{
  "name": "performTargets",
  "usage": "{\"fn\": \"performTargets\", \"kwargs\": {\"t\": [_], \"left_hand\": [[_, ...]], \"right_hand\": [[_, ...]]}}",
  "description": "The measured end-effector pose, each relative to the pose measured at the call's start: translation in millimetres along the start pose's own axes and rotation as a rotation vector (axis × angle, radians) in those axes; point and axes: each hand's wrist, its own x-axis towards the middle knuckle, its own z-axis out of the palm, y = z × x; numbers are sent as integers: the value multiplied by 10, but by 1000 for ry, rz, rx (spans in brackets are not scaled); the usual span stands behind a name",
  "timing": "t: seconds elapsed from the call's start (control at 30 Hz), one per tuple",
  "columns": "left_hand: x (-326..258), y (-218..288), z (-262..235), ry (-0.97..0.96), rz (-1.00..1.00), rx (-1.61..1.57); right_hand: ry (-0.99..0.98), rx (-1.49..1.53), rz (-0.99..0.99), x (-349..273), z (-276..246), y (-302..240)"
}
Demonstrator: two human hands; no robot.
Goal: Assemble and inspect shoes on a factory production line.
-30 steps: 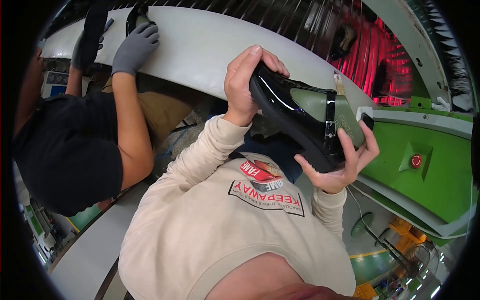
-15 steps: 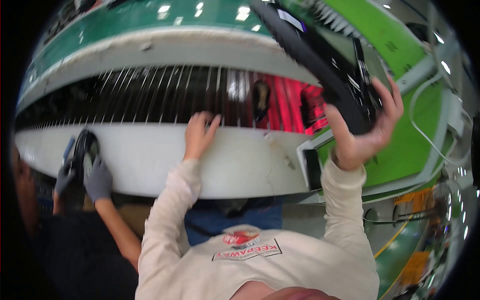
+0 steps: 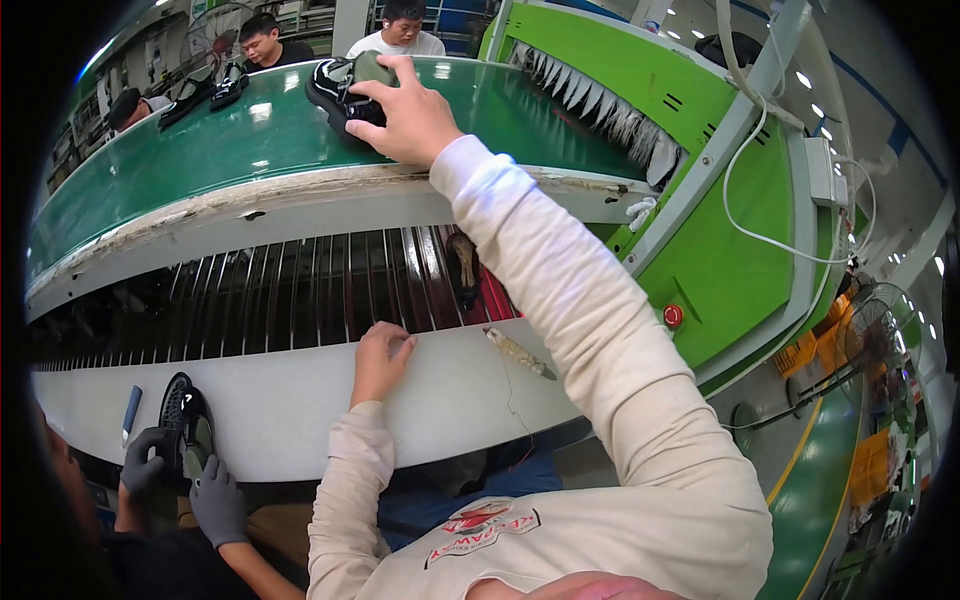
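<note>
My right hand [image 3: 405,115] reaches across to the green conveyor belt [image 3: 285,110], its fingers and thumb closed on a glossy black shoe [image 3: 330,88] with an olive-green insole. The shoe is at the belt's surface; the hand partly covers it. My left hand [image 3: 380,360] rests at the inner edge of the white ledge [image 3: 450,385], beside the metal bars, loosely curled with the thumb apart and nothing visible in it. To its right on the ledge lies a tool with a tape-wrapped handle [image 3: 518,350] and a loose thread.
At left, a co-worker's grey-gloved hands [image 3: 215,500] hold another black shoe [image 3: 186,425] beside a blue-handled knife [image 3: 131,412]. A brown item [image 3: 463,268] sits over the bars. A green machine [image 3: 720,250] with white bristles stands at right. Other people sit beyond the belt.
My right hand has swung from beside the green machine far leftward onto the belt, carrying the black shoe. My left hand's fingers have curled in. The view has tilted up.
</note>
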Motion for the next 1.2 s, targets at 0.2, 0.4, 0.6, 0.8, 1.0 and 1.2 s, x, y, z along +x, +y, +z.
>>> {"fn": "performTargets", "kwargs": {"t": [0.2, 0.4, 0.6, 0.8, 1.0, 1.2], "left_hand": [[-181, -128, -59, -21, -39, 13], [-152, 125, 80, -34, 93, 157], [-119, 121, 421, -84, 116, 61], [-135, 156, 140, -71, 77, 66], [-157, 151, 119, -80, 70, 44], [-160, 178, 58, -78, 25, 53]], "right_hand": [[198, 317, -223, -475, -1109, -331], [1245, 48, -263, -716, -3926, 115], [791, -133, 364, 167, -7026, 2265], [464, -402, 412, 42, -6080, 2858], [197, -793, 156, -27, -4786, 2202], [68, -698, 250, 22, -4674, 2343]]}}
